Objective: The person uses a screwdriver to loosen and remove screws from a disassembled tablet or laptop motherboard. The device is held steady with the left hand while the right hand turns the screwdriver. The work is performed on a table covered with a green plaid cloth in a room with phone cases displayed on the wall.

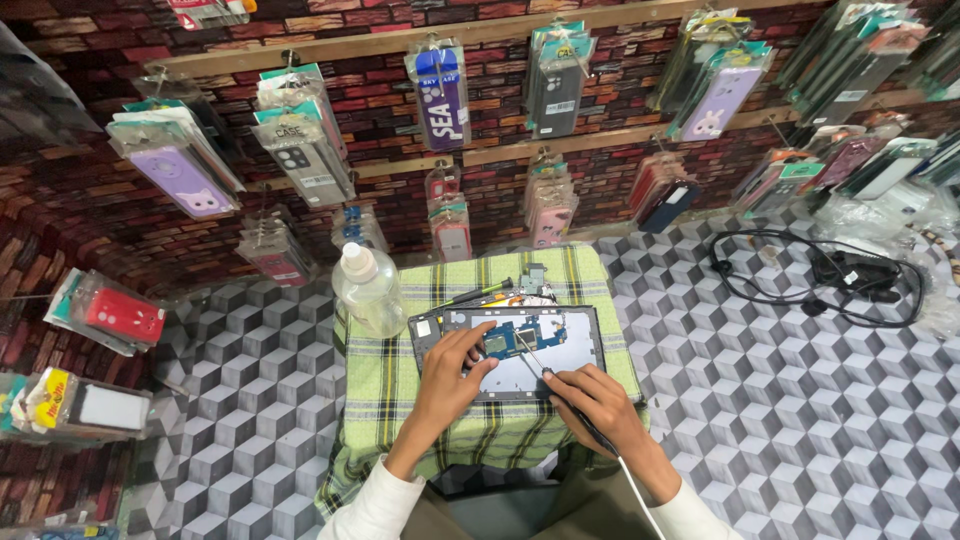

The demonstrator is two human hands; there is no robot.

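1. Head view, looking down at a small table covered with a green checked cloth [400, 400].
2. An opened tablet [510, 350] lies flat near the middle of the cloth, back cover off, grey inner plate and blue circuit board [520, 335] showing.
3. Left hand [452, 372] rests on the tablet's left part, fingers bent and slightly spread, fingertips pressing on the plate just beside the blue board.
4. Right hand [592, 400] sits at the tablet's lower right corner, fingers pressed together, pinching a thin metal tool [532, 355].
5. The tool runs slanted up and left from the right hand; its tip lies on or just over the blue board, cannot tell if touching.
6. A thin white cable [635, 490] runs down along the right wrist toward the bottom edge.
7. White sleeves on both forearms.
8. Clear plastic bottle [368, 290] with a white cap stands upright at the cloth's top left corner, just beside the tablet.
9. A screwdriver [480, 293] with a dark handle and small parts lie on the cloth just behind the tablet.
10. Floor has a grey cube pattern [780, 400]; a black cable with adapter [830, 275] lies coiled on it, well apart to the right.
11. Phone cases in packets [440, 95] hang on a brick-patterned wall behind.
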